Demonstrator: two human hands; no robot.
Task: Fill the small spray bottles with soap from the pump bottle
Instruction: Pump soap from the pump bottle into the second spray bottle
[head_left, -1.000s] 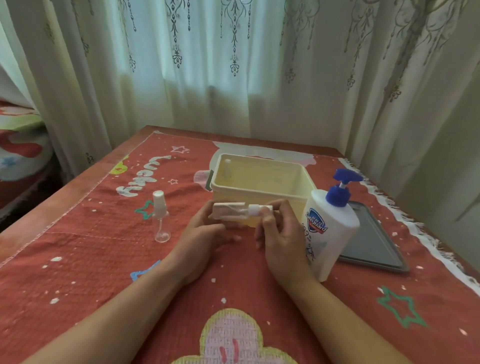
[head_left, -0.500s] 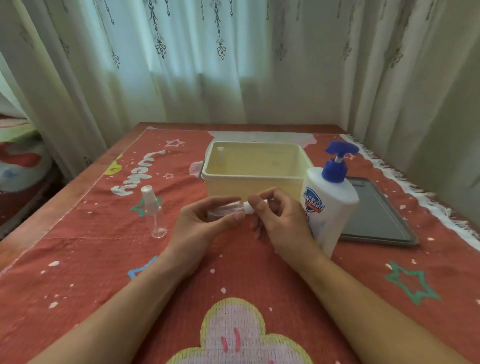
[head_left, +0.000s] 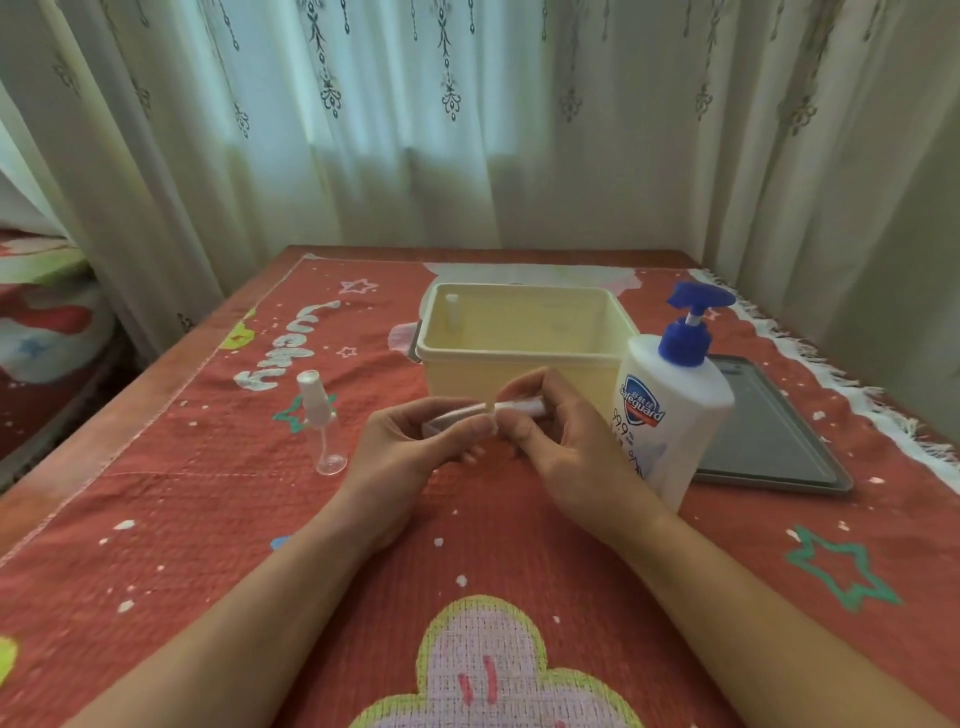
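A small clear spray bottle (head_left: 457, 418) lies sideways between my hands, in front of the cream tub. My left hand (head_left: 410, 452) grips its body. My right hand (head_left: 561, 441) pinches its white cap end (head_left: 519, 407). A second small spray bottle (head_left: 322, 421) with a white cap stands upright on the cloth to the left. A third one (head_left: 452, 317) stands inside the tub's far left corner. The white pump bottle (head_left: 670, 410) with a blue pump stands just right of my right hand.
The cream plastic tub (head_left: 524, 358) stands mid-table behind my hands. A dark grey tray (head_left: 769, 436) lies flat at the right, behind the pump bottle. A red patterned cloth (head_left: 208, 519) covers the table. Curtains hang close behind the table's far edge.
The camera view has tilted and shifted slightly. My hands keep holding the small bottle sideways; the right hand's fingers have shifted along the cap end.
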